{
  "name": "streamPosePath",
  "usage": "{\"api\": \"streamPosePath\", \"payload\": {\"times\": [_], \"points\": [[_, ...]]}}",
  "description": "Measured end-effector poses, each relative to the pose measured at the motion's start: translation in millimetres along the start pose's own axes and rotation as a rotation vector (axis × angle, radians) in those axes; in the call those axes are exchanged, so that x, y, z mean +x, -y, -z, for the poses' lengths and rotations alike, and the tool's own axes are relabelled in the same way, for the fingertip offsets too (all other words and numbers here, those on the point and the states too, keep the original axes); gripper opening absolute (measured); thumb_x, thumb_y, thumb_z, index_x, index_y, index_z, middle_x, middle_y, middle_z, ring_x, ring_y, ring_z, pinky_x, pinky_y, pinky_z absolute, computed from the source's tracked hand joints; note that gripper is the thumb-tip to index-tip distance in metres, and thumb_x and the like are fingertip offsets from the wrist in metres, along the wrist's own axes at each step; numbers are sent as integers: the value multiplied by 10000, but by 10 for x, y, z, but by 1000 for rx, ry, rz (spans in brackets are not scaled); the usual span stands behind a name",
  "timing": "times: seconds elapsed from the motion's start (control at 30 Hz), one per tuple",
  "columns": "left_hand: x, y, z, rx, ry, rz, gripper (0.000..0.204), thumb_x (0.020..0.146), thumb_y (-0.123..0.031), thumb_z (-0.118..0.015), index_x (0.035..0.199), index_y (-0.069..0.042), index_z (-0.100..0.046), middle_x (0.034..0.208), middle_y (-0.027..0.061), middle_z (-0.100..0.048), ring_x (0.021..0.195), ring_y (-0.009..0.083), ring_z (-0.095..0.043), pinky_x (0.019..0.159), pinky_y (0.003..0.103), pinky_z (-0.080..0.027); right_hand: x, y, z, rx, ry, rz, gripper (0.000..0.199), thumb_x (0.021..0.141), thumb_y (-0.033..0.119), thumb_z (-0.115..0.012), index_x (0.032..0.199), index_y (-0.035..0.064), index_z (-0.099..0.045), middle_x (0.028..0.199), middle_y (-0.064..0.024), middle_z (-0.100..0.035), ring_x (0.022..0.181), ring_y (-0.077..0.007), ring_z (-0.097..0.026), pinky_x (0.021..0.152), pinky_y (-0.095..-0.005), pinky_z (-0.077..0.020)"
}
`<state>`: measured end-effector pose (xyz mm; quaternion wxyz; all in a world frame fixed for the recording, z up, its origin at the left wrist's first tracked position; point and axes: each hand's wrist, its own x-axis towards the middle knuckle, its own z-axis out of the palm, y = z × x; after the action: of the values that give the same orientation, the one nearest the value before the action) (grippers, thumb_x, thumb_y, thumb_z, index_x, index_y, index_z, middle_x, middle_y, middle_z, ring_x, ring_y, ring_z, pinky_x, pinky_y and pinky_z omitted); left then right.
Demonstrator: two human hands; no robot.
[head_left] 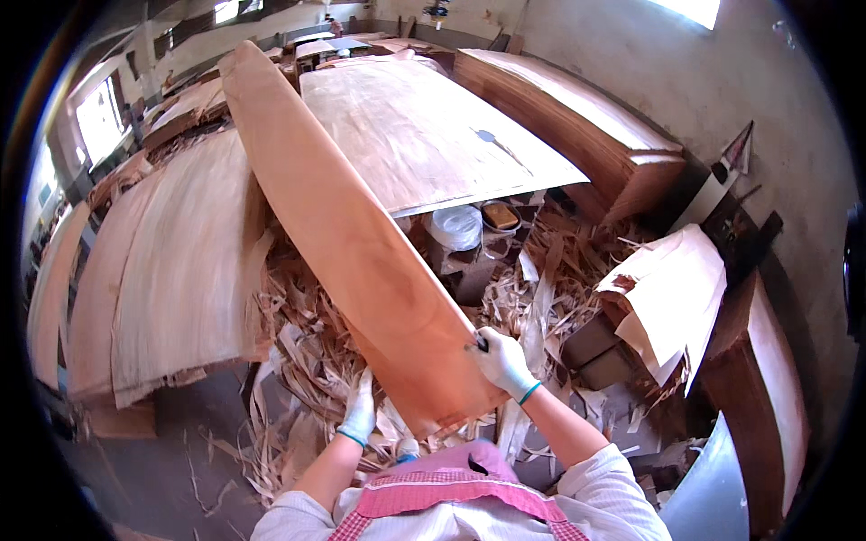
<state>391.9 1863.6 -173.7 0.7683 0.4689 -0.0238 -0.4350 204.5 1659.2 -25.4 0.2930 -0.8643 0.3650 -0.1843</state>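
A long reddish-brown sheet of wood veneer (352, 243) slants up from in front of my body to the far left. My left hand (359, 410), in a white glove with a green cuff, grips its left edge near the close end. On the opposite edge, my right hand (502, 362), gloved the same way, is closed around the veneer. A small dark piece (481, 343) shows at my right fingers; I cannot make out what it is. Behind the sheet, a pale veneer-topped table (424, 135) carries a thin-bladed tool (501, 147).
Veneer scraps (307, 361) cover the floor around me. A wide veneer pile (180, 270) stands at left, a tall stack (577, 117) at far right. Under the table edge is a clear plastic tub (456, 228). Bent veneer pieces (672, 284) lie at right, near a grey sheet (717, 487).
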Motion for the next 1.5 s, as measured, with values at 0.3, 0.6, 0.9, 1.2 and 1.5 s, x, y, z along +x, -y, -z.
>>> {"api": "streamPosePath", "payload": {"times": [0.3, 0.6, 0.9, 1.2, 1.5], "points": [[2039, 119, -1471, 177, 43, -166, 267, 913, -66, -561, 1167, 15, -575, 1138, 80, -625, 1034, 176, -570, 936, 299, -436, 2001, -1142, 333, 19, -82, -57, 293, 831, 348, -633, 943, 78, -618, 847, -216, -653, 838, -420, -624, 724, -486, -482], [4041, -18, -3014, 480, -98, -478, 148, 965, -143, -551, 864, -38, -578, 838, -41, -553, 783, 66, -478, 734, 230, -418, 4381, -2310, 973, 149, -115, -73, 292, 821, 328, -623, 929, 58, -645, 875, -221, -654, 863, -408, -626, 754, -466, -492], [5896, -397, -4307, 722, -210, -718, 111, 939, -86, -567, 981, 15, -583, 854, 31, -604, 778, 96, -525, 723, 261, -455, 6574, -3228, 1161, 166, -84, -79, 316, 825, 316, -614, 919, 18, -659, 892, -238, -663, 892, -407, -634, 788, -452, -496], [7374, -325, -4997, 775, -277, -694, 155, 929, -81, -571, 1035, 29, -596, 872, 73, -642, 798, 122, -575, 750, 284, -475, 8087, -4073, 1063, 182, -11, -129, 312, 828, 315, -614, 907, 15, -650, 841, -238, -654, 840, -407, -628, 739, -448, -488], [8089, -384, -6541, 1037, -251, -778, 239, 900, -209, -598, 1100, -77, -597, 948, 155, -676, 877, 321, -672, 730, 405, -525, 8912, -5101, 870, 326, 108, -164, 287, 852, 282, -644, 936, 7, -662, 799, -195, -673, 743, -325, -657, 668, -402, -491]]}}
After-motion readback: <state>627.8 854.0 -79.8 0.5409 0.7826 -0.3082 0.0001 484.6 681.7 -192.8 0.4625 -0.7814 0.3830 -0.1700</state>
